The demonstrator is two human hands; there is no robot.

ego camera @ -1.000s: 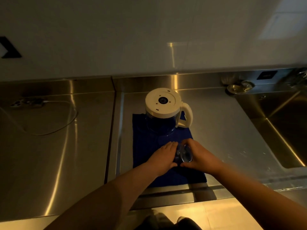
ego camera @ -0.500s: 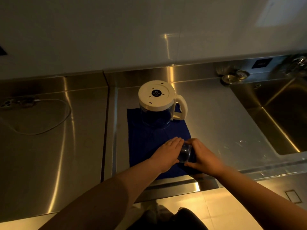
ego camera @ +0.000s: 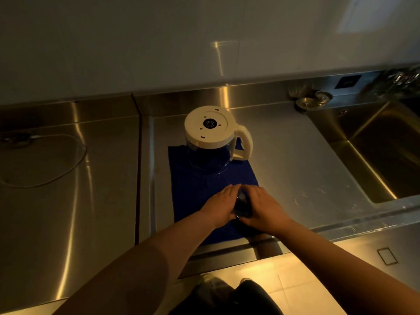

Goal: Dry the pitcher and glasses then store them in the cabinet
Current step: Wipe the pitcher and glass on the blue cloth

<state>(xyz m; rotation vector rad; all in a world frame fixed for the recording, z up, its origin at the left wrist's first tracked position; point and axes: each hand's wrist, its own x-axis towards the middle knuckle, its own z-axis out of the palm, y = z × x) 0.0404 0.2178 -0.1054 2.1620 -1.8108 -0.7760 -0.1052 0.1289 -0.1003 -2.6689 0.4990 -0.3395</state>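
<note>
A clear pitcher [ego camera: 210, 144] with a white base and handle stands upside down at the far end of a blue cloth [ego camera: 188, 189] on the steel counter. Nearer to me, a small clear glass [ego camera: 242, 204] sits over the cloth's right part, pressed between both hands. My left hand [ego camera: 219, 206] cups its left side and my right hand [ego camera: 263, 208] cups its right side. Most of the glass is hidden by my fingers.
A steel sink [ego camera: 386, 153] lies to the right, with a round drain stopper [ego camera: 305, 102] and a faucet [ego camera: 400, 80] behind it. A white cable [ego camera: 56, 176] and a power strip [ego camera: 16, 137] lie on the left counter [ego camera: 68, 201].
Both hands stay closed around the glass over the cloth. The view has shifted slightly; the pitcher has not moved.
</note>
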